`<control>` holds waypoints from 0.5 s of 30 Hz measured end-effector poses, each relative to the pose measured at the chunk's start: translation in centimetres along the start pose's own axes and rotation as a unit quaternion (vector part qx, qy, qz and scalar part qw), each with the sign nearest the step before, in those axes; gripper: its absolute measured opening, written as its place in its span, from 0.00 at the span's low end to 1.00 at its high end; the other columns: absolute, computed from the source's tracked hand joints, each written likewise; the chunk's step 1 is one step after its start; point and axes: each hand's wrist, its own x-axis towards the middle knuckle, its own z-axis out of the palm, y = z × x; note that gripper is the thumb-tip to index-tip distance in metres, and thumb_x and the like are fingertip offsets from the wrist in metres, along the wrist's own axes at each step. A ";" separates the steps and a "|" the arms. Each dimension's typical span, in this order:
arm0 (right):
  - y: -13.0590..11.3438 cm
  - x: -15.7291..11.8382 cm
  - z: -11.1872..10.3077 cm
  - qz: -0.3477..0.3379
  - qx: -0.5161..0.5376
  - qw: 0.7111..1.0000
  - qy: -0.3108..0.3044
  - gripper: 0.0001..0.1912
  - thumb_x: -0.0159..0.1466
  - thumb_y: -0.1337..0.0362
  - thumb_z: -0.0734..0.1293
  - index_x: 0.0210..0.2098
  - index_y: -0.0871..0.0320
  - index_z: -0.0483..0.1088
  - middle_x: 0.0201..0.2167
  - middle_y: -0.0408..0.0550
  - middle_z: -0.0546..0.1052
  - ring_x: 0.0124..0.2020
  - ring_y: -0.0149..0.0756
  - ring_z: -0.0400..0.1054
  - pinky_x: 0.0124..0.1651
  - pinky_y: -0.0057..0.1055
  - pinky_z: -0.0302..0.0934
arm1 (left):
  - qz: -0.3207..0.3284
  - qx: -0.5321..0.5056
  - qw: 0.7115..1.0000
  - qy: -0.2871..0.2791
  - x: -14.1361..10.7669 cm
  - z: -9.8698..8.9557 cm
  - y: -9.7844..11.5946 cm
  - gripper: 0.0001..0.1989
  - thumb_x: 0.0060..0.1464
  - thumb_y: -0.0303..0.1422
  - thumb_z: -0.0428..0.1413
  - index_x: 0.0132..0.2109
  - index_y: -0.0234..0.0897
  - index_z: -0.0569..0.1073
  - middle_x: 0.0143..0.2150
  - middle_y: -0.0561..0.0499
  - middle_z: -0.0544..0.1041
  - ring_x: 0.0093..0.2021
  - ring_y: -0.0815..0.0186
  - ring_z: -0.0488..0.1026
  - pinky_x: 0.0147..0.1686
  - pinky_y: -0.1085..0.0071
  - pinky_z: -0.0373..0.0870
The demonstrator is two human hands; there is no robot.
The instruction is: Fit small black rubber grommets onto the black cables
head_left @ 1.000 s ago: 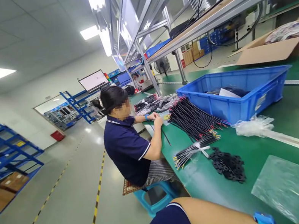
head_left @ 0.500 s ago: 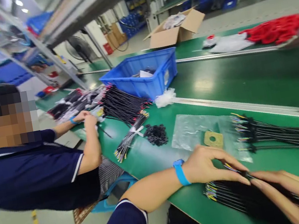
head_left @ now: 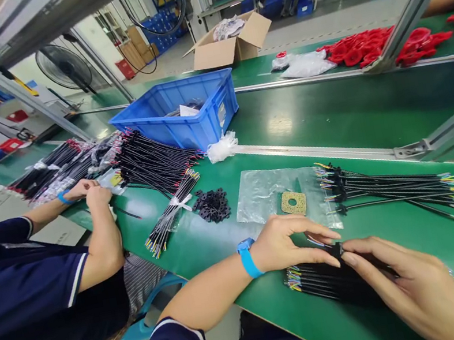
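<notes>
My left hand (head_left: 286, 244), with a blue wristband, pinches a small black plastic piece (head_left: 336, 250) on a black cable with loose coloured wire ends. From the other side, the thumb and fingers of my right hand (head_left: 412, 275) close on the same cable just behind that piece. Below both hands lies a bundle of black cables (head_left: 317, 284) with bared coloured wires, partly hidden by my right hand. Beyond them, more cables (head_left: 388, 185) carry similar black pieces near their left ends. A clear plastic bag (head_left: 253, 194) lies ahead, bearing a yellowish square pad (head_left: 293, 203) with a round hole.
A heap of small black parts (head_left: 211, 205) and a tied cable bundle (head_left: 173, 212) lie to the left. Behind them stands a blue crate (head_left: 182, 113) beside a large cable pile (head_left: 150, 160). A co-worker's hands (head_left: 92, 191) work at far left. A metal rail (head_left: 316, 151) crosses the bench.
The view has turned right, so the scene sits further left and more cable ends show. Both my hands keep their hold on the cable and its black piece.
</notes>
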 end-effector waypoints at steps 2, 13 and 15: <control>-0.3 0.2 -0.2 -0.020 -0.032 0.999 0.015 0.10 0.79 0.58 0.59 0.45 0.53 0.69 0.31 0.38 0.78 0.24 0.23 0.73 0.30 0.16 0.65 | -0.008 -0.005 1.000 0.007 0.0 -0.2 0.1 0.24 0.49 0.49 0.72 0.46 0.35 0.85 0.38 0.45 0.86 0.38 0.63 0.84 0.45 0.68 0.82; 4.4 -0.3 -2.8 -0.060 -0.204 0.976 0.054 0.08 0.77 0.61 0.63 0.48 0.55 0.73 0.36 0.44 0.80 0.34 0.32 0.75 0.41 0.28 0.64 | 0.086 0.105 0.966 0.219 0.2 -3.1 0.0 0.21 0.54 0.51 0.69 0.44 0.37 0.84 0.31 0.48 0.84 0.31 0.66 0.81 0.37 0.70 0.81; 6.9 0.4 -3.2 -0.047 -0.224 0.973 0.043 0.12 0.77 0.57 0.62 0.49 0.55 0.75 0.39 0.46 0.80 0.37 0.35 0.76 0.42 0.31 0.65 | 0.091 0.123 0.951 0.268 0.3 -3.8 -0.1 0.21 0.55 0.50 0.68 0.44 0.37 0.84 0.31 0.48 0.83 0.30 0.67 0.80 0.36 0.71 0.80</control>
